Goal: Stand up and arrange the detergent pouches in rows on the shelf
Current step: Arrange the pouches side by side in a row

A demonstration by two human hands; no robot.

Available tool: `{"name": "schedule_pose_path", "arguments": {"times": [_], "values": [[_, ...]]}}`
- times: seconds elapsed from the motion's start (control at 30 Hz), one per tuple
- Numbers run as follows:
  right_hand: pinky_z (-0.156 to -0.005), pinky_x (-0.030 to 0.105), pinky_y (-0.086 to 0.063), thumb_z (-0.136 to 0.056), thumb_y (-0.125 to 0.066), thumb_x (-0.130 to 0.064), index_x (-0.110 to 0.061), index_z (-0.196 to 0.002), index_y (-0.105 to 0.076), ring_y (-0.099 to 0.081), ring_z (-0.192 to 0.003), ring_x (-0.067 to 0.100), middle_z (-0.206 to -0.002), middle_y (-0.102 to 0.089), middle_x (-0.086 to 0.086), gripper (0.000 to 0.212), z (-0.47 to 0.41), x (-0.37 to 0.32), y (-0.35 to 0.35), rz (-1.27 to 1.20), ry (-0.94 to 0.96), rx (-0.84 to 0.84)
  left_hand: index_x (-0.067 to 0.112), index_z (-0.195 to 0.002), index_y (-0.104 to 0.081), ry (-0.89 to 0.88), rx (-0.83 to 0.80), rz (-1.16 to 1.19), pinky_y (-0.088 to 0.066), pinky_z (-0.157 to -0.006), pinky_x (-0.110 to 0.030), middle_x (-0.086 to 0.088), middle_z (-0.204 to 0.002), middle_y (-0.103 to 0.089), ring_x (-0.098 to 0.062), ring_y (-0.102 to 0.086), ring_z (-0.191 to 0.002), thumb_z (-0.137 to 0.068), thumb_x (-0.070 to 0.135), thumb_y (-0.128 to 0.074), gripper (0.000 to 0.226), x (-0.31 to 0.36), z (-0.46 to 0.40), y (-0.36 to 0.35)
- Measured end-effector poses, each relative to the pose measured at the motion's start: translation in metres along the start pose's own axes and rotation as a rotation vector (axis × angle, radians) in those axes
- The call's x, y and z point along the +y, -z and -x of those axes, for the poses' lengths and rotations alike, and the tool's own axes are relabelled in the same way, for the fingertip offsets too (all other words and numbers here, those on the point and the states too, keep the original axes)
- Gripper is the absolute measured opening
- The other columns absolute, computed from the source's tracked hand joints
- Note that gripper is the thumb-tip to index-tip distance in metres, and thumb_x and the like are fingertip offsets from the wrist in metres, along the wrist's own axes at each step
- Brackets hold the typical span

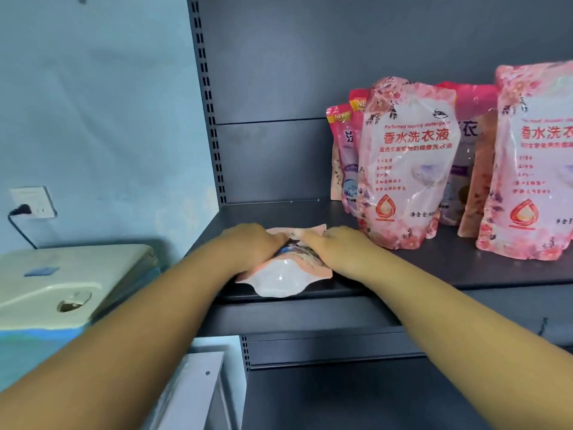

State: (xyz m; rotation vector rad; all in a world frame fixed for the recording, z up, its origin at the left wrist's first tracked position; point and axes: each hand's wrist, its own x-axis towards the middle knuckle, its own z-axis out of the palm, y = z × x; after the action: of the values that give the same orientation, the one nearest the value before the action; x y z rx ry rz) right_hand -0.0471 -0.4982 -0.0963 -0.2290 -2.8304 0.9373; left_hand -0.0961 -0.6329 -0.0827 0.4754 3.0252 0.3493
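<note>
A pink detergent pouch lies flat on the dark shelf, its white base toward the front edge. My left hand holds its left side and my right hand holds its right side, fingers meeting over the middle. To the right, pink pouches stand upright: one in front, another at the frame's edge, and several darker pink ones behind them.
The shelf's slotted upright and grey back panel close off the left and rear. A beige appliance sits left of the shelf under a wall socket. A lower shelf runs beneath.
</note>
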Motion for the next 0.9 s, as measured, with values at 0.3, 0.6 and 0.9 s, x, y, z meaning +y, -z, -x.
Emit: {"name": "schedule_pose_path", "arguments": {"times": [0.3, 0.6, 0.9], "values": [[-0.051, 0.029, -0.053, -0.093, -0.033, 0.007, -0.004, -0.089, -0.061, -0.063, -0.058, 0.024, -0.075, -0.064, 0.014, 0.031, -0.003, -0.008, 0.001, -1.236, -0.126, 0.004, 0.012, -0.118, -0.052, 0.007, 0.348, 0.767, -0.034, -0.071, -0.024, 0.003, -0.108, -0.059, -0.019, -0.056, -0.093, -0.094, 0.036, -0.046, 0.035, 0.006, 0.001, -0.021], [-0.061, 0.018, -0.055, -0.094, -0.048, -0.019, -0.028, -0.093, -0.061, -0.069, -0.073, 0.003, -0.09, -0.073, -0.003, 0.016, 0.037, 0.049, 0.077, -1.092, 0.351, 0.192, 0.019, -0.086, -0.067, -0.181, 0.466, 1.469, -0.059, -0.065, -0.034, -0.003, -0.08, -0.075, -0.019, -0.072, -0.074, -0.088, 0.029, -0.058, 0.014, 0.115, 0.059, -0.012], [-0.084, 0.042, -0.054, -0.09, -0.055, -0.027, -0.014, -0.095, -0.055, -0.066, -0.09, 0.023, -0.102, -0.068, 0.01, 0.014, 0.016, 0.095, 0.074, -1.081, 0.104, 0.331, 0.012, -0.103, -0.045, -0.09, 0.659, 1.188, -0.04, -0.048, -0.004, 0.012, -0.08, -0.055, 0.003, -0.053, -0.068, -0.09, 0.026, -0.055, 0.022, 0.178, 0.03, -0.049]]}}
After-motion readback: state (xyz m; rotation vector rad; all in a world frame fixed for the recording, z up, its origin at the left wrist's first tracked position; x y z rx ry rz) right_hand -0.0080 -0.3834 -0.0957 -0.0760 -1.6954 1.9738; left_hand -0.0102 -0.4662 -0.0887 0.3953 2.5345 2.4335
